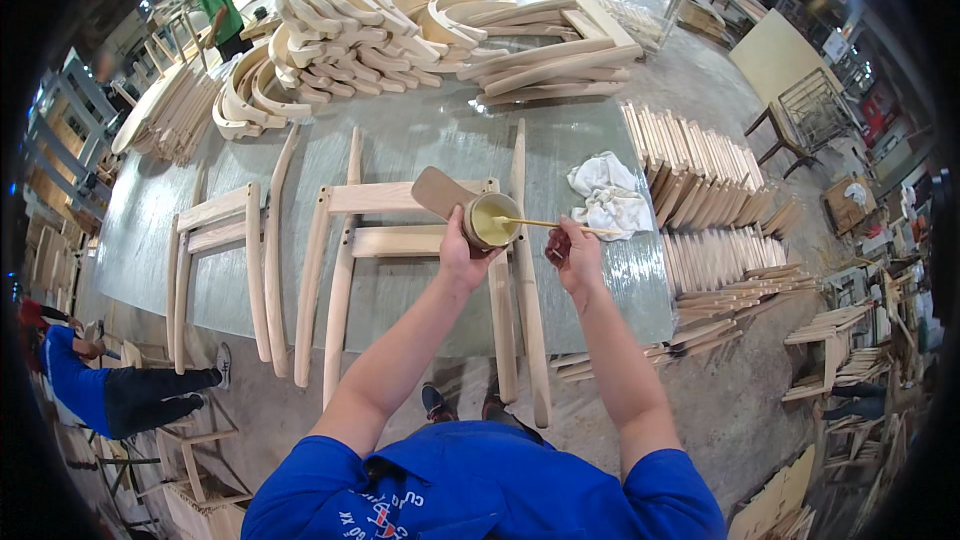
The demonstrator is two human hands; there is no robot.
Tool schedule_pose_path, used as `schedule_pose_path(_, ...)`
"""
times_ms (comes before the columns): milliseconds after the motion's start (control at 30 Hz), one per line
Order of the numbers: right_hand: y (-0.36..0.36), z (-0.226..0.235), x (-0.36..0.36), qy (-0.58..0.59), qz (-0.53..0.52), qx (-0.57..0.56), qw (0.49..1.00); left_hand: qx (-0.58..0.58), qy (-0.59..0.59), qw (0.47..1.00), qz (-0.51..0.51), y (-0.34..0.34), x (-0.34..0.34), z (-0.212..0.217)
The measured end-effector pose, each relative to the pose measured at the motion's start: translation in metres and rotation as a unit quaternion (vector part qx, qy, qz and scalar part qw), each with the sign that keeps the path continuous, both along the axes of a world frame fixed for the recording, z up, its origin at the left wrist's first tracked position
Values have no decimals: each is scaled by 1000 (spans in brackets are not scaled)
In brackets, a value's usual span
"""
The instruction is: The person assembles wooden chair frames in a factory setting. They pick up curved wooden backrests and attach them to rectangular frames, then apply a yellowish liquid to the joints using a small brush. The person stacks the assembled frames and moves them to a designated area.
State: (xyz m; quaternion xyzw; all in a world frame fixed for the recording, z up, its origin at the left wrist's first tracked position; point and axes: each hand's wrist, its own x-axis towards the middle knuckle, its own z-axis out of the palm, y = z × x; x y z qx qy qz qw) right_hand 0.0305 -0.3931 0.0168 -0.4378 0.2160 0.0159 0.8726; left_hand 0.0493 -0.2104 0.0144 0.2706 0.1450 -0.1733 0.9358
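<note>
My left hand [468, 258] is wrapped round a small round cup [472, 232] of thick pale yellow liquid [496, 224], tilted toward me. A flat brown wooden paddle [440, 190] sticks out to the upper left of that hand; whether it is gripped too, I cannot tell. Between the fingers of my right hand [577, 258] is a thin stick [540, 224], its far end dipped in the liquid. Below the cup lies a pale wooden chair frame [400, 240] with two crossbars, its legs reaching past the table's near edge. A similar frame [215, 225] lies to its left.
Crumpled white cloths [610, 202] lie on the grey-green table [420, 325], right of my hand. Curved wooden parts [350, 30] are piled at its far side. Stacked slats [700, 170] stand along the right. People in green [215, 2] and blue [75, 380] are at the left.
</note>
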Motion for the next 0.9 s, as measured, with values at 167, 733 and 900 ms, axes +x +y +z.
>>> schedule_pose_path(167,5,-11,5,36,-17,18,999,-6,16,1000,-3,-7,11,-17)
schedule_pose_path(733,-10,-8,6,8,9,38,999,-25,40,999,-10,-13,21,-31)
schedule_pose_path(900,-22,-16,16,-19,0,38,999,3,80,997,-24,-16,11,-30)
